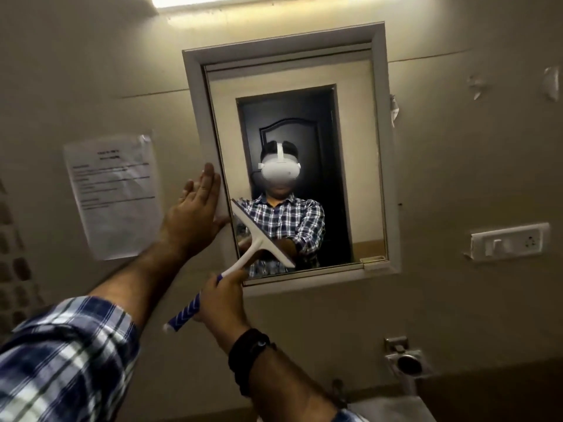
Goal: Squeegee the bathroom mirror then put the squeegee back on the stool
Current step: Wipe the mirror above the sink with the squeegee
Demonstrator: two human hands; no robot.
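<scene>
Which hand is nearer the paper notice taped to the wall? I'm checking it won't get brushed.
Left. The left hand lies flat on the mirror frame just right of the paper notice; the right hand grips the squeegee lower, farther right.

— What's on the wall?
— Beige plaster wall (457, 147) with a crumpled printed notice (114, 194) at left, a white switch plate (508, 241) at right, 1 ceiling light (213, 0) glaring overhead.
— Below?
— A chrome fitting (406, 359).
</scene>
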